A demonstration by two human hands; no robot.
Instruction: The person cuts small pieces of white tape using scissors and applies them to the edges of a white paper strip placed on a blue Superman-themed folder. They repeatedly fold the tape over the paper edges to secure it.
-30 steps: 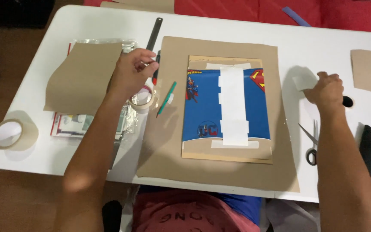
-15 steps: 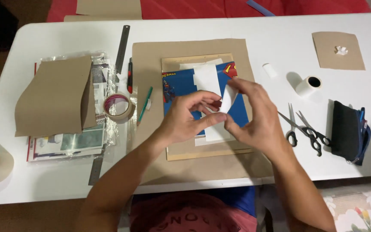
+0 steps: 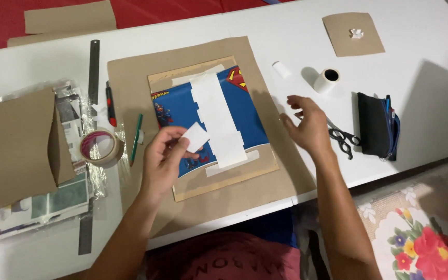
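My left hand (image 3: 164, 158) pinches a small white paper piece (image 3: 196, 137) above the lower left of a blue book (image 3: 182, 106). The book lies on a large brown paper sheet (image 3: 130, 72), with white paper strips (image 3: 216, 116) stuck down its middle. My right hand (image 3: 309, 127) hovers with fingers spread over the sheet's right edge, just left of a pair of scissors (image 3: 343, 139), and holds nothing.
A tape roll (image 3: 98, 146), green pen (image 3: 136, 139), red cutter (image 3: 110, 103) and metal ruler (image 3: 94, 70) lie left of the sheet. A folded brown paper (image 3: 14, 148) covers plastic-wrapped books. At right are a white roll (image 3: 326, 80), a black pouch (image 3: 374, 124) and a brown square (image 3: 352, 34).
Half a second ago both hands were together over the book, handling a white piece. Now they are apart: the left keeps the piece, the right has moved right toward the scissors.
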